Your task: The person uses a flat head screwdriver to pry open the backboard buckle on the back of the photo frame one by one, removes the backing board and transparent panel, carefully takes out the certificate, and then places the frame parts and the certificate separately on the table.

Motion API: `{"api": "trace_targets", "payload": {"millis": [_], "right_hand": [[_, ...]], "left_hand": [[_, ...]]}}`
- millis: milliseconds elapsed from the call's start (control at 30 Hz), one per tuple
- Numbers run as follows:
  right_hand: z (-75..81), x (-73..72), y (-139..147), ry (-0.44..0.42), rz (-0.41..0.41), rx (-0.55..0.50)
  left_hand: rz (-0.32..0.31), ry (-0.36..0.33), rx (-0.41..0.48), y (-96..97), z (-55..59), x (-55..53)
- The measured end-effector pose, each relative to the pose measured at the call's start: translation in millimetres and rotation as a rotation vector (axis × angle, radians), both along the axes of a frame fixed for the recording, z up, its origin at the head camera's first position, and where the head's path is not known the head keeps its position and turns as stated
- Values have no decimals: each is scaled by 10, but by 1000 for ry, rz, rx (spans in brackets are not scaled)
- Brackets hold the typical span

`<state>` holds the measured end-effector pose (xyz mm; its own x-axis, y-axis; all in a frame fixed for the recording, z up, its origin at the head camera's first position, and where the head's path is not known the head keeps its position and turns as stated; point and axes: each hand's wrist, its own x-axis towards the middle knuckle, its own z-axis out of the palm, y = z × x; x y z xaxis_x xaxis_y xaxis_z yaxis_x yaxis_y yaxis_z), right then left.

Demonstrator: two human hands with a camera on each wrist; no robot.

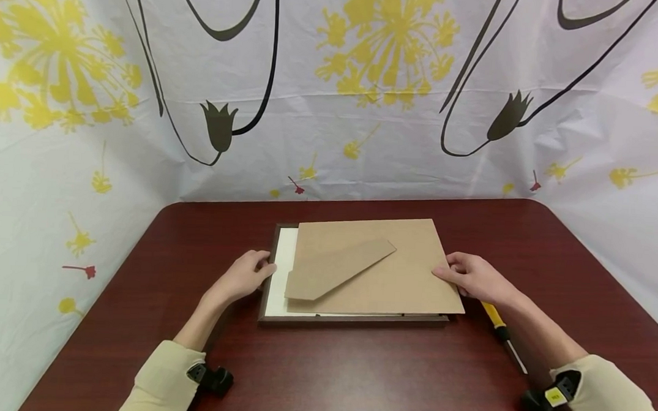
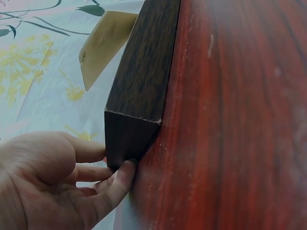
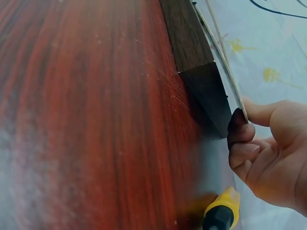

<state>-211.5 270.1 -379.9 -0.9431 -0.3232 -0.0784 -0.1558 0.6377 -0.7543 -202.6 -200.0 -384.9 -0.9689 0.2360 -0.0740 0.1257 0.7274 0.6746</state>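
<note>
A dark brown wooden picture frame (image 1: 351,321) lies on the table, a cream sheet (image 1: 280,274) showing along its left side. Over it lies a tan backing board (image 1: 409,264), shifted to the right and overhanging the frame's right end. The board's easel flap (image 1: 331,270) is slightly raised. My left hand (image 1: 247,275) grips the left side of the frame, thumb on top and fingers against its outer wall. With my right hand (image 1: 477,276) I pinch the board's right edge between thumb and fingers; in the right wrist view that edge (image 3: 229,72) stands lifted off the frame.
A screwdriver (image 1: 502,332) with a yellow and black handle lies on the table under my right wrist. The reddish-brown table (image 1: 349,378) ends at a white flower-patterned sheet (image 1: 320,150) behind and at both sides.
</note>
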Motion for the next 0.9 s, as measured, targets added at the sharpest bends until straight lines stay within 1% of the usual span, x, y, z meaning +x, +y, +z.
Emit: {"api": "trace_targets", "payload": {"millis": [100, 233, 467, 600, 733, 800, 900], "right_hand": [[13, -2, 1, -8, 1, -61], [22, -1, -4, -52, 0, -187], [22, -19, 23, -73, -2, -344], [59, -4, 49, -107, -3, -480], [93, 11, 83, -108, 7, -610], [111, 24, 115, -100, 8, -647], [133, 44, 183, -94, 7, -672]], "left_hand": [[4, -26, 24, 3, 9, -1], [11, -56, 50, 3, 22, 1], [17, -60, 47, 16, 16, 4], [17, -62, 44, 21, 18, 4], [18, -70, 40, 17, 14, 3], [19, -75, 38, 15, 7, 3], [20, -83, 38, 11, 3, 6]]}}
